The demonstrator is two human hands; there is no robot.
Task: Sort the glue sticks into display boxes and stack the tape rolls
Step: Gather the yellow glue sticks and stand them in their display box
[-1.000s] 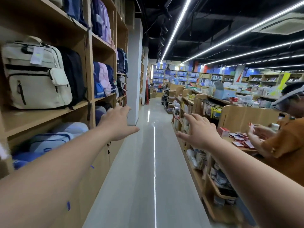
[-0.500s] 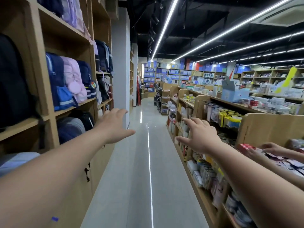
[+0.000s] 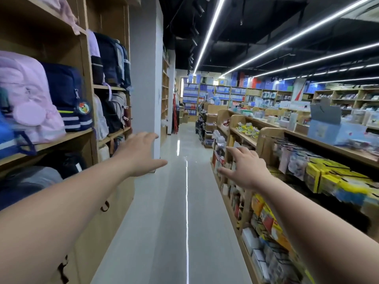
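Pink backpack (image 3: 30, 99); navy backpack (image 3: 67, 99), white stripes; yellow packets (image 3: 328, 177); blue binders (image 3: 190, 97); glossy grey floor (image 3: 174, 222).

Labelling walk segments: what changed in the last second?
The camera moved forward along the aisle floor. The white backpack and the second person at the right counter have left view, and a pink backpack and a navy backpack now show at left. Nothing was taken hold of or let go. The left hand and right hand stay stretched forward, open and empty.
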